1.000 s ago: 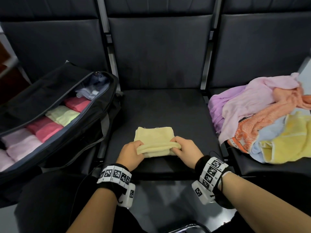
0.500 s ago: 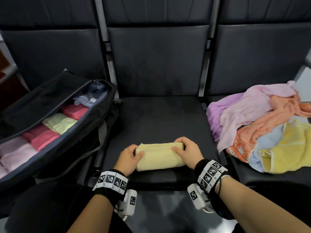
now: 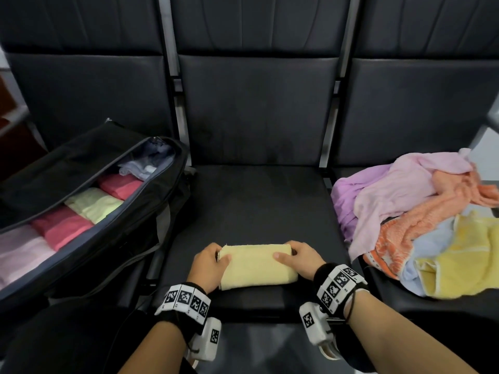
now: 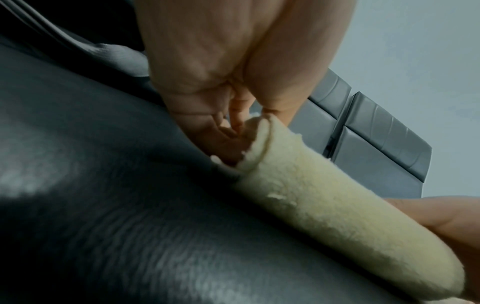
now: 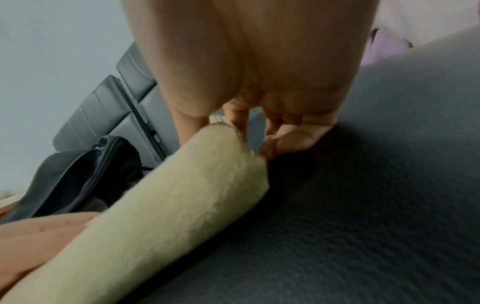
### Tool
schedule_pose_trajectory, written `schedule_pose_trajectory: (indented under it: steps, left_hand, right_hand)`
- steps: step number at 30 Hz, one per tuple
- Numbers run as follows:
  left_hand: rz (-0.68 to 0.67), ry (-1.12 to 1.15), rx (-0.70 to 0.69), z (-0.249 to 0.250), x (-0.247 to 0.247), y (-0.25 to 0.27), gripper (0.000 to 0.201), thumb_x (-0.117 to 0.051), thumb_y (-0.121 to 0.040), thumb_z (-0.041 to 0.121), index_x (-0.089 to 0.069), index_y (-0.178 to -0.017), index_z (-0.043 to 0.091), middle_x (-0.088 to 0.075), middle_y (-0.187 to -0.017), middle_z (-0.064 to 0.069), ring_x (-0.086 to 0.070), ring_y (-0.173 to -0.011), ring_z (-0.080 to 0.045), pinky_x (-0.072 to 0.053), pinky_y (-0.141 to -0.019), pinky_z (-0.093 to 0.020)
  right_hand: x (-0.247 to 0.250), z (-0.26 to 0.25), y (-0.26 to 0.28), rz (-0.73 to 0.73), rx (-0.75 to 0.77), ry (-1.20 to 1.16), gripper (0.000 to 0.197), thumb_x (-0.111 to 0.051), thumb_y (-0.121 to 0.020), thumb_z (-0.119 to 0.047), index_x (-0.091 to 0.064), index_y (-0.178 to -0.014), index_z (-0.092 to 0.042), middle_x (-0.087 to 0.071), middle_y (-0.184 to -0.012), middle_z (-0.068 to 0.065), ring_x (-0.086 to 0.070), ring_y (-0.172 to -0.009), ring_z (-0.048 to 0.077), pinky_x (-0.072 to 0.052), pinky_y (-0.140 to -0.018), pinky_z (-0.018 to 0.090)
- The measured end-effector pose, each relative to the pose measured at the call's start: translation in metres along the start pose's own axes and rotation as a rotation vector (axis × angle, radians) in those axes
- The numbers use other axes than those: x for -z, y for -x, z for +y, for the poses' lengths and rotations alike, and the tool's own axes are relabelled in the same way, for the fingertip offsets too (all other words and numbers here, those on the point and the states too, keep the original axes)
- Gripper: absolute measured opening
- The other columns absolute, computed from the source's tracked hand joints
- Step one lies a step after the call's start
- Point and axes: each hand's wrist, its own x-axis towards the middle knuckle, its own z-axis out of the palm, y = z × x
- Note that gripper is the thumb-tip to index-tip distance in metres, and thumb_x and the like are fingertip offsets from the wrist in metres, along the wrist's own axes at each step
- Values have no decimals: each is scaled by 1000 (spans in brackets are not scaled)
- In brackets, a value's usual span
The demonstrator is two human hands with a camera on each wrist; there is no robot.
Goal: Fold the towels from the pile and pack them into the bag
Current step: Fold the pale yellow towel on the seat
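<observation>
A folded pale yellow towel (image 3: 256, 265) lies near the front edge of the middle seat (image 3: 256, 201). My left hand (image 3: 209, 264) grips its left end, thumb on top and fingers tucked under. My right hand (image 3: 299, 260) grips the right end the same way. The left wrist view shows the towel (image 4: 337, 226) as a thick roll with my left hand (image 4: 233, 142) at its end. In the right wrist view my right hand (image 5: 249, 131) holds the towel (image 5: 168, 216). The open black bag (image 3: 89, 211) lies on the left seat with several folded towels inside.
A loose pile of towels (image 3: 421, 228) in pink, purple, orange, blue and yellow covers the right seat. Dark seat backs rise behind. Metal frame bars (image 3: 328, 125) separate the seats. The far part of the middle seat is bare.
The towel went from a square with its near edge lifted to a narrower folded bundle. Both hands moved to grip its two ends. The head view tilted down a little.
</observation>
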Motion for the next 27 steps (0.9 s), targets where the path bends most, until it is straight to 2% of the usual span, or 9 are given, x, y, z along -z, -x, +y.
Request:
schedule_pose_trajectory:
  steps: [4, 10, 12, 14, 16, 18, 21, 24, 27]
  left_hand:
    - [-34, 24, 6, 0, -1, 6, 15, -66, -91, 29, -60, -98, 17, -65, -84, -1, -61, -82, -18, -41, -68, -27]
    - [-41, 109, 45, -1, -7, 16, 16, -68, -89, 24, -56, -98, 19, -57, -80, 4, -54, -73, -11, -42, -65, -21]
    - [-44, 129, 65, 1, -5, 19, 18, -69, -88, 21, -56, -101, 21, -56, -81, 5, -56, -77, -14, -46, -73, -26]
    - [-24, 116, 52, 8, 0, 22, 30, -67, -86, 14, -56, -113, 20, -58, -93, 2, -59, -92, -19, -48, -88, -30]
    - [-18, 118, -29, 22, 10, 26, 54, -66, -79, 11, -53, -130, 20, -53, -115, 0, -55, -111, -17, -44, -101, -28]
    - [-79, 137, -181, 43, 22, 33, 76, -69, -68, 23, -47, -140, 27, -45, -131, 7, -44, -123, -10, -37, -107, -23]
    - [-243, 201, -360, 75, 34, 44, 89, -78, -57, 35, -43, -139, 37, -47, -134, 19, -43, -126, -1, -37, -101, -15]
    - [-306, 258, -369, 94, 37, 50, 73, -84, -57, 30, -54, -123, 40, -65, -114, 13, -63, -106, -4, -54, -91, -31]
    - [-281, 250, -353, 100, 43, 56, 56, -82, -57, 33, -59, -107, 45, -69, -99, 18, -67, -89, -1, -56, -78, -28]
  right_hand:
    - [3, 0, 4, -13, -1, 23, 26, -73, -86, -39, -62, -93, -17, -60, -84, -2, -56, -77, 11, -41, -63, 20]
    - [3, 2, 15, 8, 49, -61, 25, -75, -85, -31, -52, -87, -20, -54, -80, -4, -50, -76, 12, -39, -66, 27]
    - [6, -5, 22, 27, 96, -103, 30, -79, -81, -26, -50, -85, -20, -51, -78, -6, -46, -71, 10, -38, -65, 26]
    - [13, -19, 30, 72, 178, -98, 34, -82, -76, -25, -49, -83, -21, -49, -74, -8, -43, -68, 8, -38, -65, 28]
    - [22, -40, 41, 131, 292, -29, 36, -82, -71, -31, -48, -82, -25, -49, -71, -12, -42, -65, 6, -39, -65, 29]
    - [32, -65, 52, 148, 438, 124, 39, -79, -68, -39, -44, -84, -30, -51, -69, -13, -45, -63, 3, -42, -64, 28]
    - [44, -101, 65, 83, 583, 341, 41, -77, -70, -41, -43, -92, -37, -57, -81, -14, -55, -76, 7, -50, -71, 36]
    - [52, -122, 71, 61, 641, 446, 41, -79, -69, -39, -47, -95, -37, -59, -87, -15, -56, -83, 8, -51, -75, 37]
    - [57, -130, 75, 38, 688, 428, 41, -79, -69, -40, -51, -97, -36, -60, -85, -17, -56, -82, 3, -51, -74, 37]
